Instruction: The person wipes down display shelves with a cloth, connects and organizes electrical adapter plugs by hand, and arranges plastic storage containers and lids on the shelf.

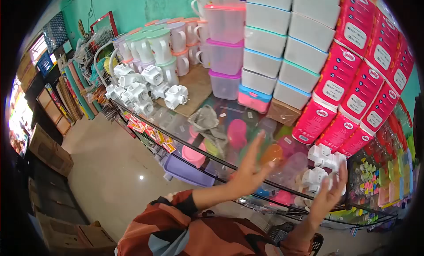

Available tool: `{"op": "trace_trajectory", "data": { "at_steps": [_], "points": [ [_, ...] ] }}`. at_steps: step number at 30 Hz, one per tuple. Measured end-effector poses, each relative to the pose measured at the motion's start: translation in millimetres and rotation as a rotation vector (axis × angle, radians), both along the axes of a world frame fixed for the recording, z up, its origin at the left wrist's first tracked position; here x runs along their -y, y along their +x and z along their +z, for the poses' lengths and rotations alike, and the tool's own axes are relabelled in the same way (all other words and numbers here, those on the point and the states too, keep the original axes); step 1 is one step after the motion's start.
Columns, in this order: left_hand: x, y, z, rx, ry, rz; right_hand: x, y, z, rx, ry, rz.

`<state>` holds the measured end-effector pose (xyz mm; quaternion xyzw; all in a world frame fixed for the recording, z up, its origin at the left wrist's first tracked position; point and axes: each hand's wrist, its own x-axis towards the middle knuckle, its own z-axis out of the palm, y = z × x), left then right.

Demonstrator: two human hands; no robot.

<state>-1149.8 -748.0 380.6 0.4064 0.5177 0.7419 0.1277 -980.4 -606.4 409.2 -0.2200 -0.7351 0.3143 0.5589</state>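
Left hand (249, 170): raised above the glass counter top (229, 112), fingers spread open and holding nothing; the palm faces right, toward the other hand. Its patterned sleeve (170, 220) runs down to the near edge of the view.
Right hand (329, 194): raised at the right, fingers open and slightly curled, just beside the near white plug adapters (319, 176); whether the fingertips touch them I cannot tell.
Near adapters: a small cluster of white plug adapters sits on the glass top at the right, just in front of the pink boxes, between the two hands but closer to the right one.
Far adapters (137, 90): a larger heap of the same white plug adapters lies at the far left of the counter, partly on a brown board (196, 85), well apart from both hands.
Pink boxes (357, 74): stacked in slanted rows along the right, each with a white label.
White containers (278, 43): stacked in columns with coloured lids, left of the pink boxes.
Clear tubs (225, 50): a stack with pink lids, left of the white containers.
Mugs (163, 46): lidded plastic mugs in rows behind the far adapters.
Grey cloth (205, 121): crumpled on the glass, between the board and the left hand.
Under the glass: coloured plastic ware on shelves, blurred.
Floor (110, 167): pale tile at the left, with cardboard boxes (48, 150) along it.
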Motion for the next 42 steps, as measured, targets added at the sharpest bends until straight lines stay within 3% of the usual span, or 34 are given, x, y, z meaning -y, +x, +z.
{"op": "trace_trajectory", "data": {
  "at_steps": [4,6,7,9,11,17,22,25,28,31,33,35,42],
  "points": [
    [83,-85,-1,-0.306,0.027,0.419,64,-93,10,0.290,0.094,0.261],
    [125,-128,11,-0.477,-0.180,0.742,90,-143,9,0.417,0.182,0.336],
    [139,-148,13,-0.475,-0.172,0.744,104,-168,8,0.455,0.209,0.378],
    [160,-182,12,-0.524,-0.374,0.965,127,-218,3,0.460,0.246,0.466],
    [172,-204,6,-0.524,-0.391,0.965,148,-269,7,0.525,0.363,0.526],
    [202,-211,1,-0.628,-0.366,0.968,186,-397,5,0.699,0.345,0.568],
    [233,-244,8,-0.646,-0.321,1.237,196,-433,5,0.834,0.296,0.521],
    [243,-267,10,-0.637,-0.327,1.311,192,-435,-1,0.772,0.362,0.480],
    [246,-282,13,-0.556,-0.500,1.358,187,-417,-3,0.614,0.363,0.420],
    [247,-297,10,-0.593,-0.506,1.394,182,-360,19,0.434,0.328,0.368],
    [247,-305,10,-0.601,-0.545,1.384,170,-312,27,0.278,0.192,0.252],
    [247,-311,9,-0.606,-0.521,1.344,142,-268,14,0.124,0.226,0.064],
    [238,-306,13,-0.523,-0.487,1.351,89,-126,-19,0.307,0.056,-0.545]
  ]
}}
